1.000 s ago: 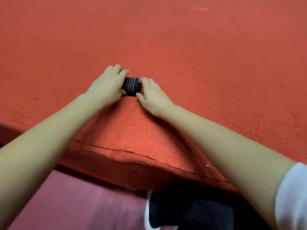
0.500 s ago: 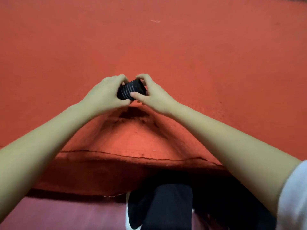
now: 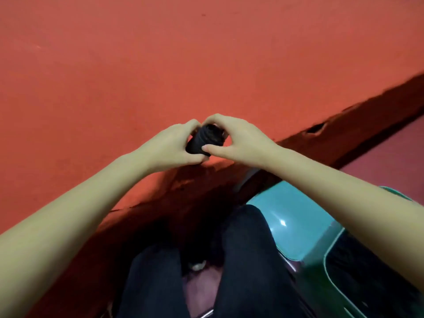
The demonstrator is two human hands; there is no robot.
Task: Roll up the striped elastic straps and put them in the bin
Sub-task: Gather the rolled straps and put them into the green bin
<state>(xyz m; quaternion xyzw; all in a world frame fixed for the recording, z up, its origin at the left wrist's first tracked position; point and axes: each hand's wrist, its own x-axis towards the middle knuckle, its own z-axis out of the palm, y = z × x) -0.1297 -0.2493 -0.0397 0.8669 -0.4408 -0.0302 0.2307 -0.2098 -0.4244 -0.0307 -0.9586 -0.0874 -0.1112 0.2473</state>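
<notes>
Red tabletop (image 3: pixel 206 65), left hand (image 3: pixel 174 145) and right hand (image 3: pixel 238 141) gripping rolled strap (image 3: pixel 205 140)

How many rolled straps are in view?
1: a dark rolled strap gripped between the left hand and right hand, near the red surface's edge. The teal bin's dark inside may hide others.

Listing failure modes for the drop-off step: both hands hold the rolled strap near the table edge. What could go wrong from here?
1. The rolled strap is only pinched between the left hand and right hand; nothing visibly fastens it, so it may unwind if one hand lets go.
2. The teal container, probably the bin, sits low on the right, partly hidden under the right forearm; a blind drop could miss it.
</notes>
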